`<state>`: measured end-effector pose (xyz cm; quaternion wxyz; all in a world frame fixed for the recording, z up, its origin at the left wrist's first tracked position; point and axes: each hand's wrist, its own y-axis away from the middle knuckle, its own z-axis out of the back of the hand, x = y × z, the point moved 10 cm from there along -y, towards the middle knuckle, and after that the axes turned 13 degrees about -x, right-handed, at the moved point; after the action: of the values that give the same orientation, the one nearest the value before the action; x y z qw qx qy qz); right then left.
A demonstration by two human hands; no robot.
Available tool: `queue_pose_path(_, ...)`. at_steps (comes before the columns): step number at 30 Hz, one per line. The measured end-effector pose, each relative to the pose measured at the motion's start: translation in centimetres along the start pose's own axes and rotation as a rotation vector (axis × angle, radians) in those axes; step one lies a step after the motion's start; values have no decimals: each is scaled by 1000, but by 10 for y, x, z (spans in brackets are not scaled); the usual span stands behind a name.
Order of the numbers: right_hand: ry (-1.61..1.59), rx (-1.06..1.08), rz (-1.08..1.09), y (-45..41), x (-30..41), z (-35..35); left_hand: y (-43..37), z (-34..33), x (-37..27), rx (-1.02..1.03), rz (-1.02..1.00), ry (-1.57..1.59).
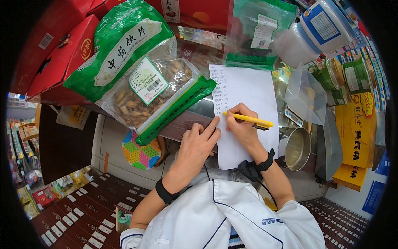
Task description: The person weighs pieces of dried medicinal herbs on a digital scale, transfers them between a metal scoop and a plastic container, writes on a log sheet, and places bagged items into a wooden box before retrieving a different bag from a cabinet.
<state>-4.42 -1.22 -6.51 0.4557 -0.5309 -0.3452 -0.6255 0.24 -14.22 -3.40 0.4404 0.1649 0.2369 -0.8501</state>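
My right hand (242,127) grips a yellow pen (253,119), its tip on a white sheet of paper (248,90). A column of handwriting runs down the sheet's left side, and the tip is at the lowest line. My left hand (199,143) holds nothing; its fingers are apart and the fingertips touch the sheet's left edge. Left of the sheet lies a large green and clear plastic bag of dried brown herb pieces (133,110), bearing a printed label. A second green and clear bag (241,34) with dark contents touches the sheet's top edge.
Right of the sheet are a metal pot (294,149), a clear plastic scoop-like container (306,93), a small scale (293,115) and a grey metal tray (331,146). White plastic jars (325,25), green cans (357,76) and yellow boxes (354,130) stand beyond. Red cartons (65,53) stand left.
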Motion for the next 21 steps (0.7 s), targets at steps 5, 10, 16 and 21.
queue_pose_path(5,-10,14,42,0,2,-2,1,-2,-5,-6,-32,-66)
queue_pose_path(10,9,-4,63,-1,3,-1,1,-3,-6,-6,-42,-77)
queue_pose_path(16,25,36,61,0,1,-3,2,-4,-6,7,-46,-103)
queue_pose_path(21,14,42,68,0,0,-4,2,-3,-6,0,-45,-98)
